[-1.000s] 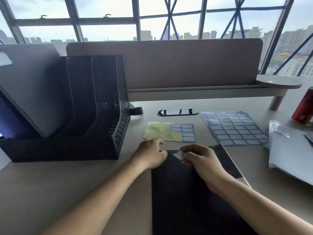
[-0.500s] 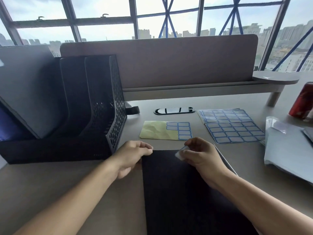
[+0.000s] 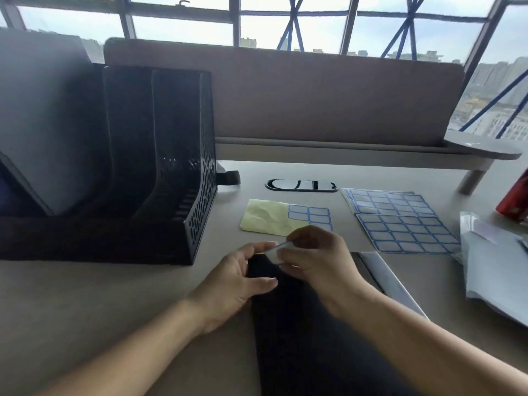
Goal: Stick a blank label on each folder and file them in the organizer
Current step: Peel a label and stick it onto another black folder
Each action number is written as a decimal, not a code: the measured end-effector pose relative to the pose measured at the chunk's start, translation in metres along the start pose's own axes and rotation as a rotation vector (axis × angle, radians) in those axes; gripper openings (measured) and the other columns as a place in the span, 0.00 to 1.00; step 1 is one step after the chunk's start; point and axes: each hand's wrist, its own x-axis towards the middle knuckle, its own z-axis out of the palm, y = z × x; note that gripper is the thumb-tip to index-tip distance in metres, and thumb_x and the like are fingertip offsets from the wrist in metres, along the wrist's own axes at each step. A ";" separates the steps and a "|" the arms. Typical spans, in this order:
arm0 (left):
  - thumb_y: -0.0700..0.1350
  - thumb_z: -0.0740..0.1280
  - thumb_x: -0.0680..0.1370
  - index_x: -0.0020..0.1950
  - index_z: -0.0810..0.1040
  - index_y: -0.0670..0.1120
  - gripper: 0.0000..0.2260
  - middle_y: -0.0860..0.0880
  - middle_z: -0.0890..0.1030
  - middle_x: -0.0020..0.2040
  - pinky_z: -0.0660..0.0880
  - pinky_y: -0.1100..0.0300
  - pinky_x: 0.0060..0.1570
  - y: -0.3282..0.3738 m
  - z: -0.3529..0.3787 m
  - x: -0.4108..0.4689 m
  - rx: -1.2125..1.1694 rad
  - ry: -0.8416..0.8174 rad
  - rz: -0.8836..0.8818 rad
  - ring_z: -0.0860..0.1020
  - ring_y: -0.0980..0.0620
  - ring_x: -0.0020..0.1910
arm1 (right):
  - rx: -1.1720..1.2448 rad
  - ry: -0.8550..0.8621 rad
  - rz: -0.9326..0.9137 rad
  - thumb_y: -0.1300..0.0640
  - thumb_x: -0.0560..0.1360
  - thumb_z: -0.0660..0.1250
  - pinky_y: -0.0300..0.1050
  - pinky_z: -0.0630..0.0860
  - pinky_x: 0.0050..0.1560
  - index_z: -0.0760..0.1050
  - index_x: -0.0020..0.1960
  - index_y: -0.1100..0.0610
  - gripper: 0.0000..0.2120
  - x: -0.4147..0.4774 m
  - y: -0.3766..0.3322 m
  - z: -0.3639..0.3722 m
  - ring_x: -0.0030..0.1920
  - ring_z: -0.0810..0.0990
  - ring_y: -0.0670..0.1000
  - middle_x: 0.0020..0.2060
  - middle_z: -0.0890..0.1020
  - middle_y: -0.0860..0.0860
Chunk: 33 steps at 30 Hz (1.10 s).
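Organizer (image 3: pixel 200 212) left, label sheets (image 3: pixel 400 221) right, folder (image 3: pixel 300 352) in front

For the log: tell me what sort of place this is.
Probably a high-rise office: a desk with a divider panel, a file organizer, and windows overlooking city towers.
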 end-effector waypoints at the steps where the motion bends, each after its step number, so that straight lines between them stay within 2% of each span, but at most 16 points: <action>1: 0.29 0.68 0.75 0.68 0.72 0.50 0.26 0.47 0.83 0.58 0.78 0.61 0.56 -0.001 0.000 0.000 0.006 0.015 0.021 0.82 0.56 0.56 | 0.010 0.017 -0.007 0.67 0.68 0.76 0.55 0.83 0.48 0.80 0.43 0.59 0.08 0.000 0.004 0.003 0.39 0.83 0.53 0.36 0.81 0.54; 3: 0.29 0.69 0.75 0.70 0.69 0.51 0.28 0.44 0.83 0.58 0.78 0.57 0.59 -0.004 0.001 0.001 -0.004 0.042 0.050 0.81 0.49 0.58 | -0.003 0.043 -0.040 0.66 0.69 0.75 0.55 0.82 0.47 0.81 0.41 0.57 0.06 -0.001 0.010 0.006 0.37 0.83 0.52 0.33 0.82 0.53; 5: 0.29 0.68 0.75 0.71 0.68 0.51 0.29 0.42 0.83 0.57 0.78 0.57 0.58 -0.007 -0.001 0.003 -0.007 0.067 0.066 0.81 0.46 0.58 | -0.003 0.057 -0.069 0.66 0.70 0.75 0.52 0.81 0.45 0.82 0.39 0.55 0.07 -0.002 0.012 0.007 0.35 0.83 0.51 0.33 0.84 0.53; 10: 0.29 0.66 0.76 0.74 0.63 0.54 0.32 0.44 0.84 0.53 0.77 0.60 0.55 -0.013 -0.003 0.010 -0.075 0.038 0.058 0.82 0.48 0.54 | -0.036 0.101 -0.132 0.65 0.70 0.76 0.44 0.79 0.37 0.82 0.39 0.56 0.06 -0.003 0.011 0.001 0.31 0.83 0.51 0.33 0.85 0.54; 13: 0.28 0.67 0.76 0.72 0.67 0.52 0.30 0.42 0.84 0.52 0.77 0.57 0.57 -0.014 -0.005 0.010 -0.097 0.009 0.078 0.82 0.47 0.51 | -0.177 0.153 -0.196 0.64 0.70 0.75 0.43 0.79 0.37 0.81 0.38 0.53 0.08 0.000 0.013 -0.001 0.31 0.84 0.50 0.32 0.85 0.49; 16: 0.32 0.68 0.70 0.68 0.71 0.51 0.29 0.40 0.82 0.49 0.76 0.55 0.54 -0.012 -0.005 0.010 -0.151 -0.011 0.087 0.80 0.45 0.49 | -0.293 0.184 -0.239 0.60 0.69 0.76 0.37 0.75 0.37 0.79 0.39 0.50 0.07 0.000 0.015 -0.003 0.34 0.84 0.44 0.34 0.84 0.44; 20: 0.38 0.68 0.72 0.66 0.74 0.47 0.21 0.34 0.81 0.54 0.74 0.47 0.57 -0.010 -0.003 0.009 -0.262 -0.022 0.116 0.79 0.40 0.52 | -0.324 0.190 -0.276 0.60 0.66 0.79 0.31 0.71 0.31 0.77 0.40 0.48 0.13 -0.005 0.017 0.000 0.30 0.78 0.41 0.34 0.82 0.43; 21: 0.40 0.69 0.74 0.66 0.74 0.46 0.20 0.34 0.81 0.54 0.75 0.48 0.57 -0.009 -0.002 0.009 -0.267 -0.019 0.118 0.80 0.41 0.52 | -0.333 0.187 -0.287 0.60 0.66 0.79 0.30 0.70 0.30 0.76 0.41 0.48 0.13 -0.006 0.017 0.001 0.29 0.77 0.41 0.34 0.82 0.43; 23: 0.41 0.71 0.75 0.65 0.73 0.46 0.20 0.36 0.83 0.49 0.79 0.54 0.50 -0.009 0.001 0.008 -0.250 0.018 0.115 0.82 0.43 0.48 | -0.354 0.192 -0.309 0.60 0.66 0.79 0.29 0.69 0.30 0.75 0.41 0.49 0.14 -0.008 0.017 0.003 0.29 0.76 0.41 0.34 0.80 0.40; 26: 0.36 0.69 0.75 0.64 0.74 0.47 0.18 0.41 0.84 0.44 0.79 0.58 0.43 -0.010 0.003 0.008 -0.221 0.053 0.112 0.82 0.46 0.43 | -0.349 0.195 -0.317 0.61 0.67 0.78 0.28 0.68 0.31 0.75 0.41 0.50 0.13 -0.007 0.017 0.003 0.30 0.77 0.40 0.36 0.79 0.37; 29: 0.30 0.66 0.77 0.64 0.74 0.47 0.19 0.41 0.83 0.44 0.79 0.59 0.46 -0.011 0.001 0.007 -0.187 0.052 0.111 0.81 0.47 0.44 | -0.284 0.185 -0.293 0.61 0.70 0.76 0.34 0.73 0.34 0.76 0.40 0.50 0.10 -0.005 0.019 0.002 0.33 0.82 0.44 0.36 0.82 0.43; 31: 0.30 0.65 0.77 0.64 0.74 0.47 0.19 0.42 0.83 0.43 0.78 0.59 0.48 -0.010 0.000 0.007 -0.165 0.052 0.116 0.80 0.47 0.44 | -0.247 0.182 -0.278 0.61 0.70 0.76 0.41 0.76 0.36 0.77 0.40 0.50 0.10 -0.004 0.019 0.002 0.35 0.84 0.51 0.35 0.83 0.47; 33: 0.30 0.65 0.77 0.64 0.74 0.47 0.19 0.42 0.82 0.43 0.77 0.59 0.48 -0.010 0.000 0.007 -0.153 0.051 0.115 0.80 0.48 0.44 | -0.219 0.170 -0.263 0.62 0.71 0.75 0.44 0.78 0.37 0.77 0.40 0.51 0.09 -0.004 0.019 0.003 0.35 0.85 0.52 0.35 0.84 0.49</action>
